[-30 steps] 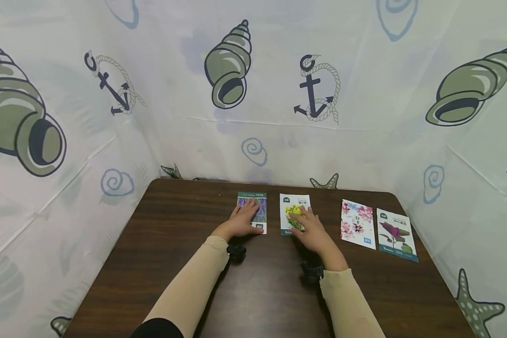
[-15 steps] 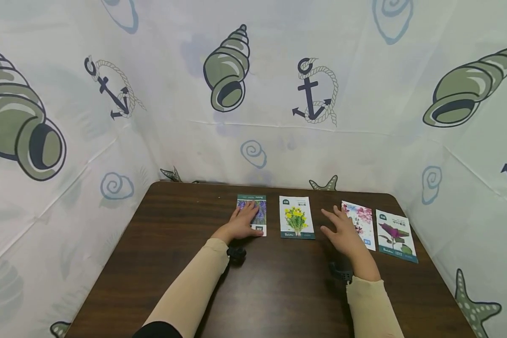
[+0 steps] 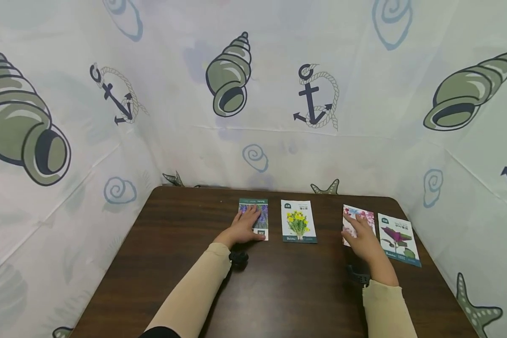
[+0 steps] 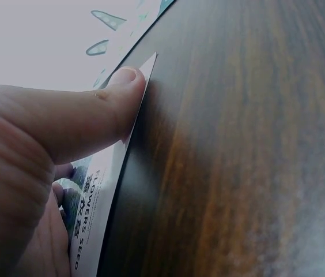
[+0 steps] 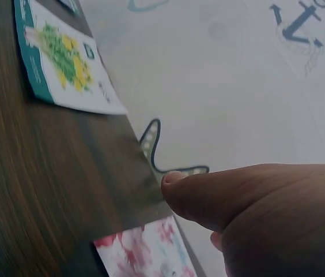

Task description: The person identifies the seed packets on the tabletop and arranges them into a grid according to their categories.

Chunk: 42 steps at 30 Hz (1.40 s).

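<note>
My left hand (image 3: 242, 228) lies spread on a flower seed packet (image 3: 262, 219) with a purple print. In the left wrist view the thumb rests over the white end of that packet (image 4: 100, 213), which reads "FLOWERS SEED". Over at the right, my right hand (image 3: 365, 241) is spread above a pink-blossom seed packet (image 3: 366, 216), covering part of it. The right wrist view has the thumb extended past the pink packet (image 5: 142, 251); whether the fingers touch it I cannot tell.
Between the hands lies a yellow-flower seed packet (image 3: 299, 220). A packet with a dark purple flower (image 3: 399, 237) lies right of the pink one. The brown wooden table (image 3: 295, 291) backs onto a white cloth (image 3: 279, 112) printed with shells and anchors.
My right hand has moved right, off the yellow-flower packet and over the pink-blossom packet. The left hand stays on the purple-print packet.
</note>
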Motion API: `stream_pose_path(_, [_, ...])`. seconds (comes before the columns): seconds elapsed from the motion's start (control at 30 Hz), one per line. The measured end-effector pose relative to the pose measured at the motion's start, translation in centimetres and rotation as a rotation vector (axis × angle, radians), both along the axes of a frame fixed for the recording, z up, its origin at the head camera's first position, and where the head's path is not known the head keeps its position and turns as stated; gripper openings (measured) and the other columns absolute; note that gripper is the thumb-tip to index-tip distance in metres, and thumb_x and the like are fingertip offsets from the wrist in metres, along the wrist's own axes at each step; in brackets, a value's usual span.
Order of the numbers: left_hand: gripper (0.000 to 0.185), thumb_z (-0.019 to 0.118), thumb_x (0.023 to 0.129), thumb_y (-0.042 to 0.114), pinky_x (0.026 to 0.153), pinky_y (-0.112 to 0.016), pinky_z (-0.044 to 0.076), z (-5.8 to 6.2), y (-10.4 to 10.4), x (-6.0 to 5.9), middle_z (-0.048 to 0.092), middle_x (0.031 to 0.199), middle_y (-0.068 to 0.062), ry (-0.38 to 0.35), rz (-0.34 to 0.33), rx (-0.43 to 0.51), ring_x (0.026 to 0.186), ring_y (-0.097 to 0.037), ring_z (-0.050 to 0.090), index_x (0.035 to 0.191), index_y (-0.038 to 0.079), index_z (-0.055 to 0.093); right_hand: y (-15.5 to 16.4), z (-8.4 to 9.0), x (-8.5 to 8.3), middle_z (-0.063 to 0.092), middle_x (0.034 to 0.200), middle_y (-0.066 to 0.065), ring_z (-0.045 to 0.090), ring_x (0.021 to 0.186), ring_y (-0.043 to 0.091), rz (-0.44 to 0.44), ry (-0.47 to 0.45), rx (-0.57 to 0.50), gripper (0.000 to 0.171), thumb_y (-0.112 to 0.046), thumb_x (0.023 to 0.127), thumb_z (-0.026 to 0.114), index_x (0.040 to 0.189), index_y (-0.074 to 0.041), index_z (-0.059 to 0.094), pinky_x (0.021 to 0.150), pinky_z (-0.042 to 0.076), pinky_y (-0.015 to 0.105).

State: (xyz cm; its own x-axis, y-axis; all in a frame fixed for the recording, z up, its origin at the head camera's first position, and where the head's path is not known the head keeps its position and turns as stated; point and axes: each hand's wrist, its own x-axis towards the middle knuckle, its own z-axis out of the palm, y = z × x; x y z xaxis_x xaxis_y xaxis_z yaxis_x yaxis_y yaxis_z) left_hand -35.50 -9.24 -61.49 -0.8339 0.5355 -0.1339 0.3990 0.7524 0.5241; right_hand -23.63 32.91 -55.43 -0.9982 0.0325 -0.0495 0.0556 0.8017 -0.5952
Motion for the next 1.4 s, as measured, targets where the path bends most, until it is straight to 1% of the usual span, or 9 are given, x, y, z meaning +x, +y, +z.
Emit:
stream_pose_path(0.13, [0.111, 0.080, 0.096, 0.055, 0.139, -0.055, -0.010, -0.2, 0.2, 0.1, -0.001, 0.186, -0.003, 0.003, 0.011, 0.015, 0.173, -0.024, -0.005, 0.177, 0.016, 0.016, 1.1, -0.4, -0.4, 0.016, 0.176, 0.039, 0.011, 0.162, 0.065, 0.000, 0.018, 0.012, 0.065, -0.025, 0.110, 0.063, 0.168, -0.007, 0.040, 0.124, 0.018, 0.083])
stream_pose_path(0.23, [0.110, 0.081, 0.095, 0.053, 0.139, -0.056, -0.009, -0.1, 0.2, 0.1, 0.001, 0.186, -0.005, 0.011, 0.012, 0.032, 0.173, -0.026, -0.004, 0.176, 0.014, 0.018, 1.6, -0.7, -0.6, 0.016, 0.174, 0.041, 0.017, 0.159, 0.067, -0.011, 0.001, 0.029, 0.066, -0.025, 0.111, 0.062, 0.169, -0.006, 0.037, 0.124, 0.021, 0.083])
stream_pose_path(0.37, [0.108, 0.082, 0.096, 0.049, 0.138, -0.059, -0.009, 0.7, 0.1, 0.7, 0.003, 0.186, -0.010, 0.001, 0.001, 0.046, 0.173, -0.030, -0.003, 0.176, 0.010, 0.021, 2.0, -1.1, -0.5, 0.015, 0.174, 0.041, 0.019, 0.158, 0.067, -0.028, -0.033, 0.037, 0.069, -0.026, 0.111, 0.063, 0.170, -0.007, 0.034, 0.124, 0.022, 0.082])
stream_pose_path(0.47, [0.107, 0.081, 0.096, 0.047, 0.138, -0.059, -0.009, 0.9, 0.0, 0.9, 0.004, 0.186, -0.010, -0.002, -0.002, 0.054, 0.173, -0.030, -0.002, 0.176, 0.010, 0.021, 2.2, -1.6, -0.6, 0.014, 0.175, 0.041, 0.017, 0.160, 0.065, -0.028, -0.033, 0.038, 0.069, -0.025, 0.110, 0.063, 0.170, -0.006, 0.034, 0.125, 0.021, 0.081])
stream_pose_path(0.7, [0.107, 0.081, 0.096, 0.050, 0.138, -0.058, -0.008, -0.1, -0.1, 0.3, 0.003, 0.186, -0.007, 0.005, 0.007, 0.058, 0.173, -0.029, -0.002, 0.176, 0.013, 0.020, 2.8, -2.5, -1.6, 0.012, 0.175, 0.041, 0.012, 0.161, 0.065, -0.043, -0.044, 0.036, 0.072, -0.025, 0.108, 0.064, 0.171, -0.007, 0.033, 0.125, 0.018, 0.081])
stream_pose_path(0.87, [0.108, 0.081, 0.095, 0.050, 0.138, -0.058, -0.008, -0.1, 0.0, 0.3, 0.003, 0.186, -0.007, 0.002, 0.008, 0.052, 0.173, -0.029, -0.003, 0.176, 0.014, 0.020, 2.9, -3.2, -2.2, 0.012, 0.174, 0.043, 0.014, 0.160, 0.065, -0.027, -0.080, 0.060, 0.066, -0.023, 0.109, 0.061, 0.167, -0.002, 0.038, 0.126, 0.021, 0.079])
stream_pose_path(1.0, [0.107, 0.082, 0.096, 0.049, 0.138, -0.059, -0.008, 0.2, 0.0, 0.6, 0.004, 0.186, -0.008, 0.009, 0.008, 0.051, 0.173, -0.030, -0.003, 0.176, 0.012, 0.021, 2.9, -3.3, -2.5, 0.012, 0.173, 0.042, 0.015, 0.160, 0.066, -0.031, -0.095, 0.066, 0.063, -0.022, 0.109, 0.061, 0.164, 0.000, 0.042, 0.125, 0.021, 0.080])
stream_pose_path(1.23, [0.107, 0.082, 0.096, 0.048, 0.137, -0.064, -0.006, 1.2, 0.0, 1.6, 0.007, 0.185, -0.016, 0.004, -0.007, 0.088, 0.173, -0.037, 0.000, 0.174, 0.005, 0.024, 2.7, -3.4, -2.3, 0.006, 0.175, 0.041, 0.013, 0.160, 0.066, -0.046, -0.129, 0.048, 0.064, -0.027, 0.111, 0.058, 0.168, -0.004, 0.037, 0.126, 0.020, 0.081])
stream_pose_path(1.4, [0.105, 0.081, 0.097, 0.046, 0.137, -0.063, -0.006, 1.6, -0.1, 1.5, 0.005, 0.185, -0.014, 0.004, -0.002, 0.072, 0.173, -0.035, -0.001, 0.175, 0.006, 0.022, 2.3, -3.3, -2.2, 0.002, 0.174, 0.043, 0.010, 0.161, 0.066, -0.032, -0.118, -0.001, 0.065, -0.024, 0.111, 0.057, 0.168, -0.002, 0.035, 0.128, 0.017, 0.078])
